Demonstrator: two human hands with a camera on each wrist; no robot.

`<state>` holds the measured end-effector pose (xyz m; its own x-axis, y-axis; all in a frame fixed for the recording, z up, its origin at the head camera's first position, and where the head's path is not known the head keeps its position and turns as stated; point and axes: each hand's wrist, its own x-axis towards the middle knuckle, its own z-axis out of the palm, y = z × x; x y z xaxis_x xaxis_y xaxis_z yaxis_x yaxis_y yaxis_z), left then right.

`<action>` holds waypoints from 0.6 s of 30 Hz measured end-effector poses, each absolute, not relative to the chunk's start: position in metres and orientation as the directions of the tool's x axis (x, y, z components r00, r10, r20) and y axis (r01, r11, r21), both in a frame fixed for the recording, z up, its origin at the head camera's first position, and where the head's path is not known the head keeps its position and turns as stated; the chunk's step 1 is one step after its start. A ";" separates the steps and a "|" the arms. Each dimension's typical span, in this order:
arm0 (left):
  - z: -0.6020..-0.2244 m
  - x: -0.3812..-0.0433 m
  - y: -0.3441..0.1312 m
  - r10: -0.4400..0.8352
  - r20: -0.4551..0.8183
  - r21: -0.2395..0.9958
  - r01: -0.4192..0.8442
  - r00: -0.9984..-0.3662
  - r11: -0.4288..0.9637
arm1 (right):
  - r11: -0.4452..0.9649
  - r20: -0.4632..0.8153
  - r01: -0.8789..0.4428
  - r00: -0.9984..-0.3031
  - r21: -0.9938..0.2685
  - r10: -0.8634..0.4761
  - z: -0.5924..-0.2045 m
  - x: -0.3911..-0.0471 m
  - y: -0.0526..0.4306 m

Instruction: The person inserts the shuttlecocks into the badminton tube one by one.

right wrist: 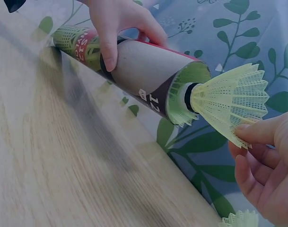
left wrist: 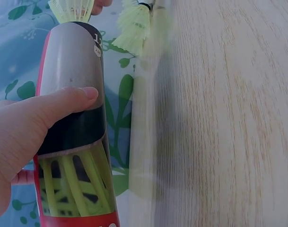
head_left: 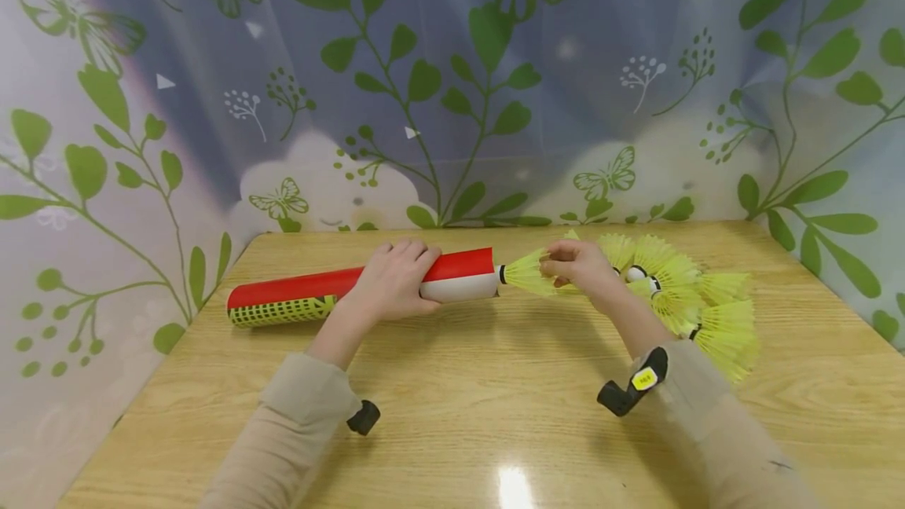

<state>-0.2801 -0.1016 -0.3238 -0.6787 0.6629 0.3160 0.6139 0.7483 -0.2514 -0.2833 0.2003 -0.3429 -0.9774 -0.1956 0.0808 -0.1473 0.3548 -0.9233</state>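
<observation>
A red shuttlecock tube (head_left: pixel 311 287) lies on its side, its mouth toward the right. My left hand (head_left: pixel 397 280) grips it round the middle, with the thumb across the pale band in the left wrist view. Yellow shuttlecocks (left wrist: pixel 77 182) show through the tube's clear window. At the mouth, my right hand (head_left: pixel 583 267) pinches one yellow shuttlecock (right wrist: pixel 233 101) by the edge of its skirt. Its cork end points at the opening. In the right wrist view, the skirt of another shuttlecock (right wrist: pixel 179 106) pokes out of the tube's mouth.
A heap of loose yellow shuttlecocks (head_left: pixel 668 277) lies on the wooden table (head_left: pixel 452 415) beside and behind my right forearm. At the table's back edge hangs a curtain (head_left: pixel 438 85) printed with leaves and butterflies.
</observation>
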 end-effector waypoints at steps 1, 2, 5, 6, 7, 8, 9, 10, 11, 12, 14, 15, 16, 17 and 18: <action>-0.324 -0.280 -0.102 0.663 0.316 -0.248 0.615 -0.679 0.749 | 0.352 0.081 -0.148 -0.977 -0.924 -0.199 -0.344 -0.284 0.198; -0.324 -0.279 -0.102 0.662 0.316 -0.246 0.616 -0.679 0.749 | 0.345 0.080 -0.148 -0.976 -0.927 -0.203 -0.344 -0.284 0.195; -0.323 -0.279 -0.102 0.660 0.314 -0.237 0.617 -0.683 0.751 | 0.327 0.077 -0.143 -0.975 -0.934 -0.207 -0.346 -0.285 0.188; -0.323 -0.279 -0.102 0.659 0.313 -0.235 0.617 -0.683 0.751 | 0.322 0.077 -0.144 -0.974 -0.936 -0.214 -0.346 -0.285 0.186; -0.323 -0.278 -0.102 0.659 0.313 -0.233 0.617 -0.684 0.751 | 0.317 0.079 -0.147 -0.973 -0.937 -0.218 -0.347 -0.286 0.184; -0.323 -0.278 -0.102 0.659 0.313 -0.233 0.617 -0.684 0.752 | 0.310 0.080 -0.149 -0.972 -0.939 -0.223 -0.347 -0.286 0.182; -0.323 -0.278 -0.102 0.659 0.313 -0.233 0.618 -0.684 0.751 | 0.302 0.079 -0.147 -0.971 -0.942 -0.224 -0.348 -0.287 0.180; -0.323 -0.278 -0.102 0.660 0.313 -0.234 0.619 -0.682 0.750 | 0.294 0.081 -0.148 -0.970 -0.944 -0.229 -0.348 -0.288 0.179; -0.323 -0.277 -0.102 0.662 0.313 -0.236 0.619 -0.681 0.749 | 0.289 0.082 -0.150 -0.969 -0.946 -0.233 -0.349 -0.288 0.177; -0.323 -0.277 -0.102 0.664 0.312 -0.240 0.620 -0.680 0.747 | 0.288 0.084 -0.153 -0.968 -0.945 -0.235 -0.350 -0.289 0.175; -0.323 -0.277 -0.102 0.668 0.308 -0.247 0.621 -0.677 0.744 | 0.283 0.087 -0.153 -0.968 -0.947 -0.234 -0.353 -0.290 0.172; -0.322 -0.276 -0.102 0.671 0.307 -0.251 0.622 -0.675 0.742 | 0.282 0.086 -0.151 -0.969 -0.948 -0.230 -0.354 -0.291 0.171; -0.322 -0.276 -0.102 0.672 0.305 -0.252 0.623 -0.675 0.740 | 0.286 0.090 -0.155 -0.969 -0.946 -0.229 -0.355 -0.291 0.170; -0.322 -0.276 -0.102 0.673 0.303 -0.254 0.623 -0.675 0.740 | 0.289 0.093 -0.159 -0.969 -0.944 -0.229 -0.356 -0.292 0.168; -0.322 -0.276 -0.102 0.673 0.302 -0.254 0.624 -0.675 0.739 | 0.290 0.095 -0.160 -0.969 -0.943 -0.226 -0.356 -0.292 0.167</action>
<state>-0.2758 -0.1021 -0.3223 -0.6749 0.6731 0.3025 0.6238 0.7393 -0.2536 -0.2921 0.1671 -0.3565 -0.9694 -0.2262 0.0951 -0.1603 0.2904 -0.9434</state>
